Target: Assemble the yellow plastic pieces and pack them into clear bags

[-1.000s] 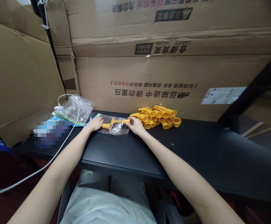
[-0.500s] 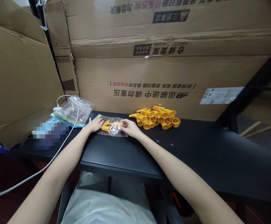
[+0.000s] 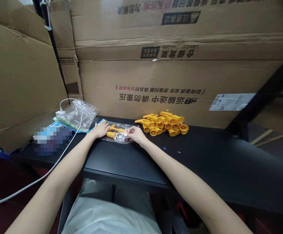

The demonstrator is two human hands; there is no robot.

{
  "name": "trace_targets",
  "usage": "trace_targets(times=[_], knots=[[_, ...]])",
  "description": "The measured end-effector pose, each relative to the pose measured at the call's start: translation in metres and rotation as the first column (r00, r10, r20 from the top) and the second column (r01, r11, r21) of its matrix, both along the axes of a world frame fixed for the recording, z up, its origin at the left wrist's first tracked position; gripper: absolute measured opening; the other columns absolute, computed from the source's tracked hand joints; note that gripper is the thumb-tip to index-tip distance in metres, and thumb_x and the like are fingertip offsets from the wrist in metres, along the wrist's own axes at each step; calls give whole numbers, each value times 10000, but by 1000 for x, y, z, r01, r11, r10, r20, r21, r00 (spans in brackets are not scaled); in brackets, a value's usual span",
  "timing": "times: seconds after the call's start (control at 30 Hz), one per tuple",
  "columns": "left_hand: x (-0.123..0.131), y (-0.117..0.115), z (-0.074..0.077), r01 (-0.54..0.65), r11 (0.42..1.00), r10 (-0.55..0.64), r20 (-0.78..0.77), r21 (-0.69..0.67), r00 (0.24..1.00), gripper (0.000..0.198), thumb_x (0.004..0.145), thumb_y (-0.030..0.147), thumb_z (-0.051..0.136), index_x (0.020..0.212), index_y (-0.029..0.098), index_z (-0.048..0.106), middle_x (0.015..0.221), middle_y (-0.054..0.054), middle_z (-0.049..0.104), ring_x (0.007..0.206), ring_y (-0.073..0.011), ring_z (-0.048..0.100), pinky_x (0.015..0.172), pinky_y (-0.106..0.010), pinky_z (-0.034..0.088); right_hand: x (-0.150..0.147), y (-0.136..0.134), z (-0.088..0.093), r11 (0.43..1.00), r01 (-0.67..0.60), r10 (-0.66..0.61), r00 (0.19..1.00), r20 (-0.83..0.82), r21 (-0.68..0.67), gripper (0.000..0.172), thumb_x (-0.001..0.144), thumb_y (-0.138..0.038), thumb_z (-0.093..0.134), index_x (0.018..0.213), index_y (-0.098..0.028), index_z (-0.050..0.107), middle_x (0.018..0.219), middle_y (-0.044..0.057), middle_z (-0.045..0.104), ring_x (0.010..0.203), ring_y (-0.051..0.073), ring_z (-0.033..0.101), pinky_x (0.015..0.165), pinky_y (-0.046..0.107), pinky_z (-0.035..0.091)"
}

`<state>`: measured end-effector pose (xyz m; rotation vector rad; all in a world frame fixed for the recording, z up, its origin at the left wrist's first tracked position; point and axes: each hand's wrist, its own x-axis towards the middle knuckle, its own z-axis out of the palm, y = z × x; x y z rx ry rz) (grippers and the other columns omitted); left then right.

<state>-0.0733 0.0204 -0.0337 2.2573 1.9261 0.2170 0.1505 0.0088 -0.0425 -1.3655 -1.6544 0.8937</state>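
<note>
Head view, far edge of the black table. I see a small clear plastic bag lying flat there, with yellow plastic trumpet-shaped pieces inside it. Left hand rests on the bag's left end, fingers spread flat, pressing rather than gripping. Right hand is at the bag's right end, fingers curled in on the bag's edge; I cannot tell whether they pinch the film or a piece. Just right of that hand, a loose pile of yellow trumpets against the cardboard boxes. Left of the hands: more clear bags and a white cable.
</note>
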Motion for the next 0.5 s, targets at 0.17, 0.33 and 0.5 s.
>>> trace_targets(times=[0.17,0.33,0.5], knots=[[4,1,-2,92,996,-92,14,7,996,563,944,474,169,1439,248,312,1530,-74,259,1429,-220,178,1135,-547,73,-4,-4,4,996,17,-28,992,126,90,129,591,-219,701,612,-159,589,666,23,652,677,161,619,599,231,443],[20,-7,-2,197,980,-198,71,18,978,611,932,502,192,1477,228,215,1551,-55,189,1437,-214,143,1149,-519,63,2,-1,3,976,25,-73,974,214,218,213,623,-339,704,582,-159,597,635,37,651,656,178,601,588,248,411],[28,-12,1,193,981,-192,47,-11,980,621,936,481,170,1484,189,198,1559,-53,136,1444,-222,101,1153,-513,53,3,7,-4,948,-12,-76,963,261,319,209,669,-324,680,591,-155,584,633,46,654,623,170,588,589,255,416]])
